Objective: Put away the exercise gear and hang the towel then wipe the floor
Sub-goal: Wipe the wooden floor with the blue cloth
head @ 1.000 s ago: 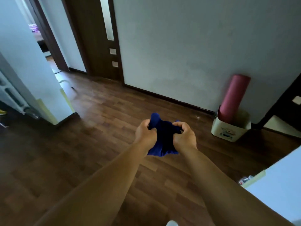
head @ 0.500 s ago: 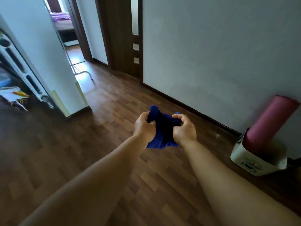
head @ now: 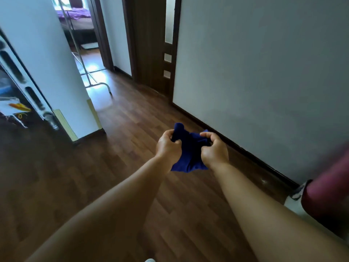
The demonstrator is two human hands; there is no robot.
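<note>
A dark blue towel is bunched up in front of me, held above the wooden floor. My left hand grips its left side and my right hand grips its right side, fingers curled into the cloth. At the right edge a rolled pink exercise mat stands in a white bin, blurred and partly cut off.
A grey wall with a dark baseboard runs along the right. A dark wooden door stands ahead. A metal rack stands in the doorway at the far left, and a white radiator sits at the left edge.
The view has swung left: the mat and bin slid to the right edge and the doorway came nearer the centre. Both hands keep hold of the towel.
</note>
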